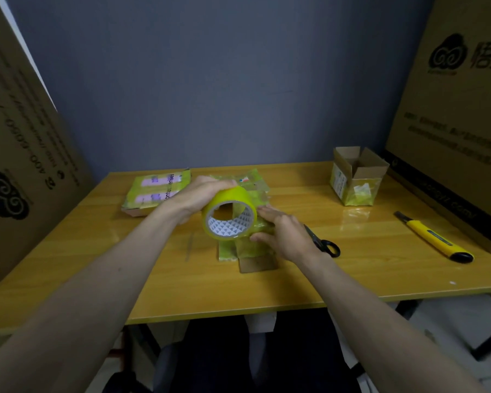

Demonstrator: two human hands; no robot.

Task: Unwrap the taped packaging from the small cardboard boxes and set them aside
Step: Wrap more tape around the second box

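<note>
The left hand (201, 194) curls over a tape roll (229, 214), gripping it; the right hand (284, 234) lies with fingers fairly straight, pressing on the taped box (247, 248) mid-counter (97, 251). That box looks light and thin-walled, its glossy wrap probably slippery and stretchy; best pinned flat, with a loose tape edge pinched. Scissors (323, 242) lie just beside the right hand.

The wooden worktop (97, 265) bore a taped flat box (247, 248) under the fingers (262, 214), scissors (322, 241) just right, an open box (355, 177) and knife (434, 236) farther right, a wrapped packet (153, 191) left.
</note>
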